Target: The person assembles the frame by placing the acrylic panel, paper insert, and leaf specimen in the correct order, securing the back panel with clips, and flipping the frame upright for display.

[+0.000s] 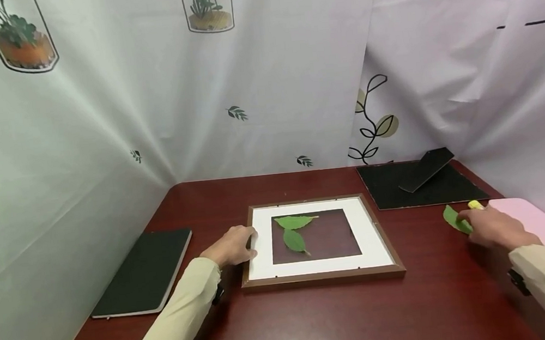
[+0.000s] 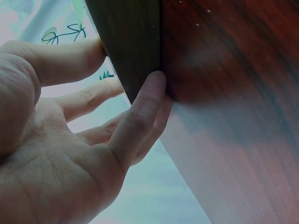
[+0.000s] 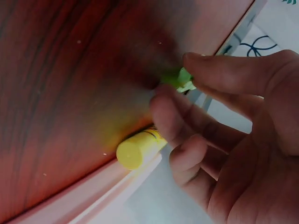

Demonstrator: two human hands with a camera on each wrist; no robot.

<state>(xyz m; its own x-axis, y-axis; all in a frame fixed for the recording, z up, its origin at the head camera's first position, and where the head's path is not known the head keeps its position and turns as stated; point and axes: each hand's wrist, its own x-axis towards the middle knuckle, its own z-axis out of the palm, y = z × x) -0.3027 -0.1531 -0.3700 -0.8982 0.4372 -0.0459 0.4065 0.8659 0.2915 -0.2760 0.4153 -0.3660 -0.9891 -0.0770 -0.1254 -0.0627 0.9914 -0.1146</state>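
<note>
Head view: a brown picture frame [image 1: 322, 277] is laid flat in the middle of the worktop [image 1: 316, 319], with its long side running left to right. Inside its white border [image 1: 371, 237], two green leaves are seen. The far leaf [image 1: 293, 222] is laid almost straight left to right, with its stalk to the right; the near leaf [image 1: 294, 240] is set on a slant, with its stalk pointed near and right. The left edge of the frame is gripped by the left hand [image 1: 233, 246], with thumb and fingers bent against it.

A third leaf [image 1: 450, 216] is pinched between the thumb and fingers of the right hand [image 1: 497, 227], and part of it is hidden by them. It is held well apart from the frame, out to the right. From the right fingers, the frame is found to the left, so its right side is the closer one. The third leaf's long line is slanted from far left to near right, much like that of the near leaf. The frame is touched by the left hand only. A yellow tube [image 1: 475, 205] is placed just beyond the right fingers, beside a pink box or book [image 1: 543, 220].
</note>
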